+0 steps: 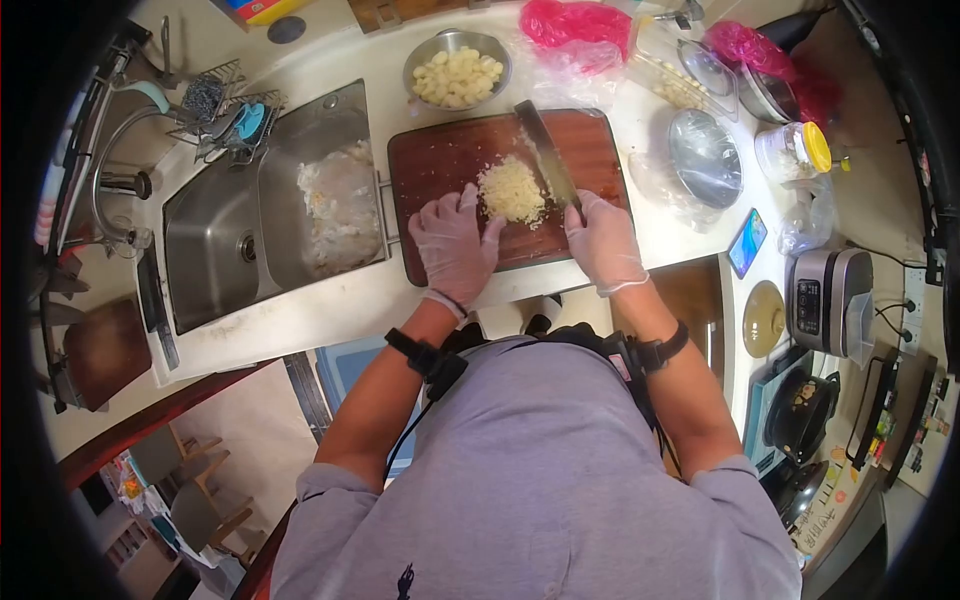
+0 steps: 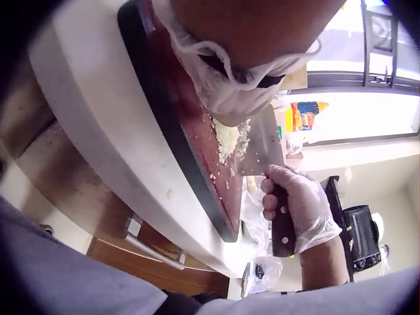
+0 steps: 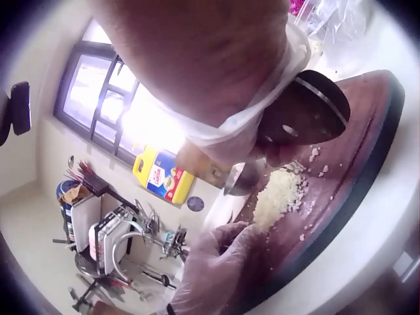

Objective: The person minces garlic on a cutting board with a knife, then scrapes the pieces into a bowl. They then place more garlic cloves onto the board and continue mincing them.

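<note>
Both hands wear clear plastic gloves. My right hand (image 1: 605, 243) grips the dark handle (image 2: 283, 226) of a cleaver (image 1: 546, 158), its broad blade standing along the right side of a pile of minced garlic (image 1: 512, 190). The pile lies on a reddish-brown cutting board (image 1: 430, 160), with small bits scattered about it. Left of the pile, my left hand (image 1: 453, 245) rests on the board with fingers spread, its thumb at the pile's edge. In the right wrist view, the wrist and glove cuff hide most of the blade.
Behind the board stands a metal bowl (image 1: 450, 40) of peeled garlic cloves (image 1: 458, 78). A double sink (image 1: 215, 245) holding pale peelings (image 1: 340, 205) is on the left. To the right are plastic bags (image 1: 660, 180), a yellow-lidded jar (image 1: 793, 150), a phone (image 1: 747, 243) and a cooker (image 1: 832, 300).
</note>
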A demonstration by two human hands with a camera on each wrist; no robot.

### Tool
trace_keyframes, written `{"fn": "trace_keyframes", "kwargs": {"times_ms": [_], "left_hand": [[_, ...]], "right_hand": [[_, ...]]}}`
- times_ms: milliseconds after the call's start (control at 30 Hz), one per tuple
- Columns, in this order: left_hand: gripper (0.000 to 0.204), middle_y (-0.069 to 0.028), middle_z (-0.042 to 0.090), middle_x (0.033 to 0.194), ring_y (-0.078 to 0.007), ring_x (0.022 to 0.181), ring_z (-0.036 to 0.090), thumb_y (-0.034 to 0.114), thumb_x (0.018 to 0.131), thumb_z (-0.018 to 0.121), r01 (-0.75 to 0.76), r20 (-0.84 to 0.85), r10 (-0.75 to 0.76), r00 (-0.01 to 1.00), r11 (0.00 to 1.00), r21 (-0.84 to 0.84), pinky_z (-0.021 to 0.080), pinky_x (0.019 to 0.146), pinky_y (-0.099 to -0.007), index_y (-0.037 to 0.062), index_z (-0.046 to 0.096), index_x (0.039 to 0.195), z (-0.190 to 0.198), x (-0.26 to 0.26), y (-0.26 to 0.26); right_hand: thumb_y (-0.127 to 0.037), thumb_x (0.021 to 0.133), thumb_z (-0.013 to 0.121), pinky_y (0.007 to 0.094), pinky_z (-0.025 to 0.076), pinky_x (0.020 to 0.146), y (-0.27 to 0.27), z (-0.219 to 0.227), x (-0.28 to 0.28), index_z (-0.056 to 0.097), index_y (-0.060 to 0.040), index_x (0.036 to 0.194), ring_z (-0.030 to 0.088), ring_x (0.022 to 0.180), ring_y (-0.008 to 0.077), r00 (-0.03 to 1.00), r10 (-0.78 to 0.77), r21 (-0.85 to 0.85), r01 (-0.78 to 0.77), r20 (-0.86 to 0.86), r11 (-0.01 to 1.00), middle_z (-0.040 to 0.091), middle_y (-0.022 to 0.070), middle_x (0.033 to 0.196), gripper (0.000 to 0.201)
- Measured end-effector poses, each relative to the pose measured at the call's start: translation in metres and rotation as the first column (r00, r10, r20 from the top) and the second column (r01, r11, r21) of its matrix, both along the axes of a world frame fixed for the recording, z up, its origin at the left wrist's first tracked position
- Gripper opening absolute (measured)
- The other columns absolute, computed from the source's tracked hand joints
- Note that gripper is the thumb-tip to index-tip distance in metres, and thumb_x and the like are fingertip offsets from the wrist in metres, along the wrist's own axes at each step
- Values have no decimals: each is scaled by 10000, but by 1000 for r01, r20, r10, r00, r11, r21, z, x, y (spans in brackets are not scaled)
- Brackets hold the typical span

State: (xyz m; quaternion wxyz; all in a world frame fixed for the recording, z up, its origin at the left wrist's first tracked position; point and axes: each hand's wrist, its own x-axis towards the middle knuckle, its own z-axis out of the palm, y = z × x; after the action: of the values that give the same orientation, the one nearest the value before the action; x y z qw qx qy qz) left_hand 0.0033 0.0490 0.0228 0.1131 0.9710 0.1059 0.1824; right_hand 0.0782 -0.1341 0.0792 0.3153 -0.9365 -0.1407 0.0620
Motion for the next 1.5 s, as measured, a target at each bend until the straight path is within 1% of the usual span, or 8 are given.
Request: {"fn": "trace_keyframes", "kwargs": {"times_ms": [133, 233, 467, 600, 667, 1167, 1333, 1500], "left_hand": [[473, -74, 605, 1095, -285, 1063, 515, 378, 871, 693, -29, -71, 32, 997, 999, 44, 347, 963, -482, 115, 637, 1260, -12, -9, 3], [414, -50, 625, 1069, -262, 1042, 526, 364, 885, 671, -40, -89, 43, 995, 999, 32, 359, 932, -463, 134, 659, 1229, -17, -7, 4], [286, -65, 638, 1023, -268, 1020, 541, 263, 900, 660, -36, -81, 34, 996, 999, -30, 370, 912, -429, 132, 678, 1154, -23, 8, -2], [261, -68, 638, 1001, -265, 998, 546, 260, 900, 658, -26, -153, 25, 988, 1000, -2, 372, 905, -428, 136, 681, 1129, -20, 12, -4], [236, -63, 638, 987, -261, 984, 548, 268, 899, 659, -12, -44, 11, 999, 1000, -29, 376, 889, -430, 139, 682, 1095, -23, 12, -1], [215, -71, 638, 968, -275, 961, 559, 265, 895, 657, 55, -39, -59, 997, 993, -107, 378, 849, -430, 124, 677, 1057, -22, 20, 1], [197, -66, 640, 963, -266, 958, 557, 263, 898, 652, 55, -57, -61, 997, 993, -105, 374, 855, -427, 125, 688, 1034, -13, 16, 3], [198, -59, 642, 967, -261, 958, 557, 274, 898, 656, 55, -85, -63, 994, 994, -96, 375, 859, -427, 127, 697, 1024, -11, 2, 9]], "right_hand": [[-178, 928, 590, 517, 510, 813, 1, 7, 3, 664, 4, 1080, 643, 899, 464, 987, 41, -100, -57, -155, 993, 668, 288, 930, 249], [-173, 927, 586, 520, 510, 812, 6, 6, -4, 660, 9, 1047, 641, 899, 467, 1000, 14, -38, -15, -22, 999, 666, 288, 933, 230], [-164, 928, 580, 530, 507, 810, 13, 7, -7, 658, 4, 1041, 639, 897, 469, 996, 52, -100, -59, -76, 993, 667, 283, 929, 217], [-164, 927, 582, 528, 511, 819, 15, 3, -8, 659, -1, 1060, 642, 905, 466, 997, 30, -113, -39, -74, 993, 671, 281, 939, 224], [-164, 926, 583, 526, 512, 822, 15, -1, -7, 660, 1, 1065, 642, 909, 466, 994, 54, -123, -66, -96, 990, 671, 282, 946, 230], [-160, 922, 575, 523, 516, 824, 23, -1, -14, 656, 19, 1074, 640, 907, 469, 993, 76, -158, -90, -92, 983, 671, 277, 955, 248], [-163, 922, 578, 527, 517, 804, 27, 5, -19, 654, 20, 1022, 644, 891, 465, 997, 66, -45, -65, 25, 997, 668, 283, 937, 222], [-166, 918, 585, 532, 513, 798, 33, 5, -18, 654, 19, 1007, 644, 879, 466, 994, 88, -139, -97, -72, 985, 666, 286, 925, 217]]}}
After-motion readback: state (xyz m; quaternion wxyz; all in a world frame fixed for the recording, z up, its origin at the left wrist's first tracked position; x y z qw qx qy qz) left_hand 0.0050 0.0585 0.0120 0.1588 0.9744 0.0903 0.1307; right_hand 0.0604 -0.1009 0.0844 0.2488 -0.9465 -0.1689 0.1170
